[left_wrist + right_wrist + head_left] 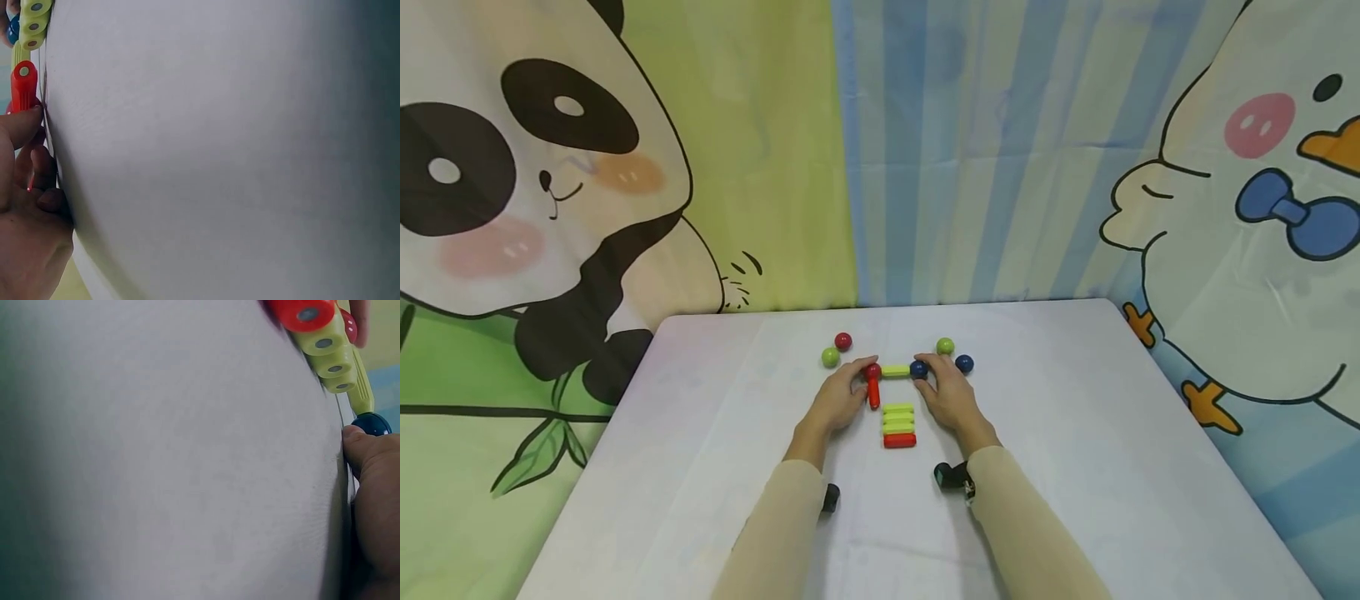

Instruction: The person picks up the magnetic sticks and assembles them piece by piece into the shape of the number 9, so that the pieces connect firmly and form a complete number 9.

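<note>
In the head view, my left hand (pixel 837 400) curls its fingers and thumb around a red ball (pixel 873 372). A short red rod (pixel 874 395) runs from this ball towards me, and the left wrist view shows the thumb (pixel 25 125) against that rod. My right hand (pixel 951 397) pinches a dark blue ball (pixel 918 370) between thumb and fingers. Bridging the two balls is a yellow-green rod (pixel 895 372). Nearer me lie several yellow-green rods (pixel 898 418) side by side, with a red rod (pixel 899 441) at their front. Grey discs show in the rod ends.
Behind the left hand sit a red ball (pixel 843 341) and a green ball (pixel 830 357). Another green ball (pixel 945 346) and a dark blue ball (pixel 965 363) stand behind the right hand. The white table (pixel 1075 500) ends at a cartoon-printed curtain (pixel 985 150).
</note>
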The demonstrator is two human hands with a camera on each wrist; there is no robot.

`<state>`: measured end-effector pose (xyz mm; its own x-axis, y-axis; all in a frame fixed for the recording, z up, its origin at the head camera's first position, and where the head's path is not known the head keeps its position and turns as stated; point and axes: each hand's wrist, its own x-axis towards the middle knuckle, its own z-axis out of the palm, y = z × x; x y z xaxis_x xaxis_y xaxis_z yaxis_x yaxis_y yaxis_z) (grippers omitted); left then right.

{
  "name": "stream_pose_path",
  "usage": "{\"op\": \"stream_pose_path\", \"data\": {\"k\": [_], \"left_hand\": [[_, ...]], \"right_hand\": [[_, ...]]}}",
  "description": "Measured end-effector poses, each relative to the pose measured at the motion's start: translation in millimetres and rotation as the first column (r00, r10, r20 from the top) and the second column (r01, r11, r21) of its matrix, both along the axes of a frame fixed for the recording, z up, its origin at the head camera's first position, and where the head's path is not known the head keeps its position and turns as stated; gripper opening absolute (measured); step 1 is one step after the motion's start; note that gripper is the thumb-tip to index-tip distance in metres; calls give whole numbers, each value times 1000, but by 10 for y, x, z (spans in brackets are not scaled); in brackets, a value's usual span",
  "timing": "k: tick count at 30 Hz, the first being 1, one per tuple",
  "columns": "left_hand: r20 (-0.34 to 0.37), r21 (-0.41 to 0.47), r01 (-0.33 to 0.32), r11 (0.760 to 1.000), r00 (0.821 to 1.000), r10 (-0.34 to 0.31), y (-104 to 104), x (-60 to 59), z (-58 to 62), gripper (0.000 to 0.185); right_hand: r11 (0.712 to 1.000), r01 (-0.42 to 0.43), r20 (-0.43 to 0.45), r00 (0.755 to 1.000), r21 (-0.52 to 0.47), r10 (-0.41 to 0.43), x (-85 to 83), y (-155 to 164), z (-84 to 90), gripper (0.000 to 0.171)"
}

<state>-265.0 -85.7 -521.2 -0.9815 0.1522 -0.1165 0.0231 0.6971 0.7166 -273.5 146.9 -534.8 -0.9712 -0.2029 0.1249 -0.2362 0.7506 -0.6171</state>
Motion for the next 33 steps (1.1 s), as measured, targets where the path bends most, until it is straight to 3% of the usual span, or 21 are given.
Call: {"op": "stream_pose_path", "data": {"k": [7, 20, 24, 33], "left_hand": [[-5, 48, 5, 999, 1000, -5, 23, -14, 20, 54], [22, 26, -22, 999, 1000, 22, 1, 10, 22, 56], [31, 37, -10, 999, 999, 9, -6, 8, 17, 55], [9, 38, -7, 999, 1000, 7, -42, -35, 29, 45]], "right_hand": [[1000, -12, -7, 1000, 0, 12, -4, 49, 33, 48], [995, -96, 16, 995, 11, 95, 28, 94, 53, 55], [996, -84, 36, 996, -27, 85, 73, 131, 68, 57], [990, -86, -31, 996, -111, 83, 141, 142, 170, 56]]}}
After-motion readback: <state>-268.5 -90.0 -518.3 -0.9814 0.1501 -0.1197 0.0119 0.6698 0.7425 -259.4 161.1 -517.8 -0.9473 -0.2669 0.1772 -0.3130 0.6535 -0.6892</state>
